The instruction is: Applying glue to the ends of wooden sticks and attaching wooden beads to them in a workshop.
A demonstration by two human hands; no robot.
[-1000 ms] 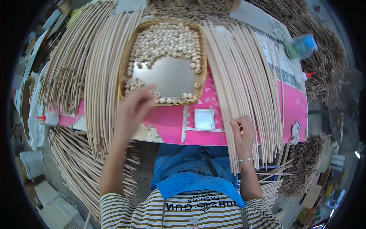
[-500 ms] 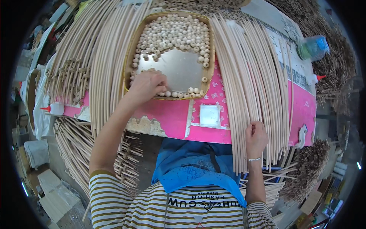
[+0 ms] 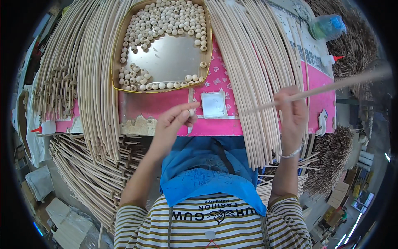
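Observation:
Between the thumb and fingers of my left hand (image 3: 172, 124) is a small wooden bead (image 3: 191, 112), held over the front of the pink table. My right hand (image 3: 292, 108) grips a thin wooden stick (image 3: 331, 87), whose blurred tip points left towards the bead, apart from it. A small square white dish (image 3: 214, 104) lies between the two hands. Behind my left hand stands a yellow-rimmed tray (image 3: 114, 66) holding many round wooden beads (image 3: 170, 18), spread along its back and edges. Under and beside my right hand lies a row of pale wooden sticks (image 3: 253, 83).
More sticks (image 3: 97, 74) lie left of the tray; some at the far left carry beads (image 3: 62, 89). Bundles of sticks (image 3: 87, 174) sit below the table edge. A glue bottle with a red tip (image 3: 331, 59) and a clear jar (image 3: 327, 28) stand at the right.
My left hand has left the tray and come towards me with a bead. My right hand has lifted a stick from the row. The view has shifted slightly.

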